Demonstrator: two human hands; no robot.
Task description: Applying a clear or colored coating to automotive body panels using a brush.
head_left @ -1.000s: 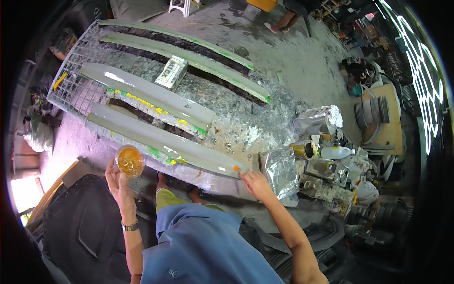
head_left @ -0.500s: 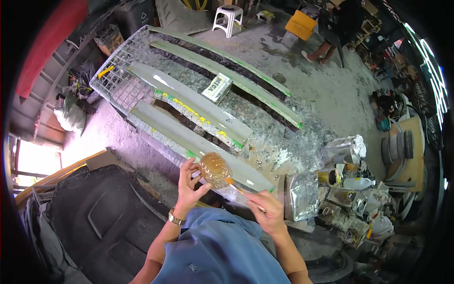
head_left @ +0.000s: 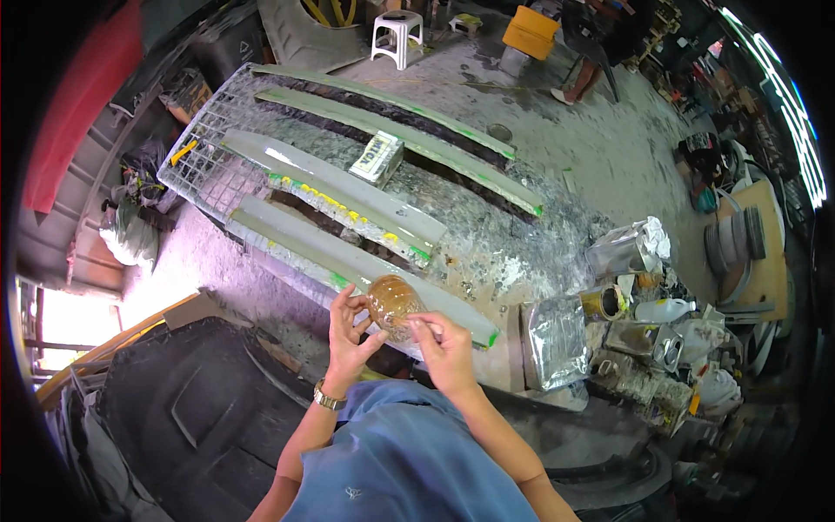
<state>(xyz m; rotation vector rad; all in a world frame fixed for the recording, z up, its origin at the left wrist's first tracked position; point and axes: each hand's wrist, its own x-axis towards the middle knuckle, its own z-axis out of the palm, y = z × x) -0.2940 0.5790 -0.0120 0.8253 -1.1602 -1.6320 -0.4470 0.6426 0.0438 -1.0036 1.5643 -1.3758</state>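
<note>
My left hand point(head_left: 352, 339) cups the side of a round, clear bowl point(head_left: 393, 298) with amber liquid or residue in it, the fingers curled against its wall. My right hand point(head_left: 445, 352) is pinched at the bowl's near right side, closed on a slim paintbrush whose tip goes into the bowl. Most of the brush is hidden by the fingers. Just beyond the bowl lies a long grey-green panel point(head_left: 457, 311), the nearest of several such strips on the worktable point(head_left: 487, 261). A rectangular tin with a printed label point(head_left: 376, 159) sits among the strips.
At the table's right end stand a silver foil-like tin point(head_left: 555, 344), an open can point(head_left: 600, 303) and a white jug point(head_left: 665, 310). A black moulded panel point(head_left: 191, 409) leans at lower left. Farther off are a white stool point(head_left: 397, 36), a yellow-orange box point(head_left: 531, 31) and a person's leg point(head_left: 583, 80).
My right hand has moved up and left to the bowl, and the brush's orange tip, visible before, has gone into it. My left hand keeps its hold. The whole view has shifted slightly.
</note>
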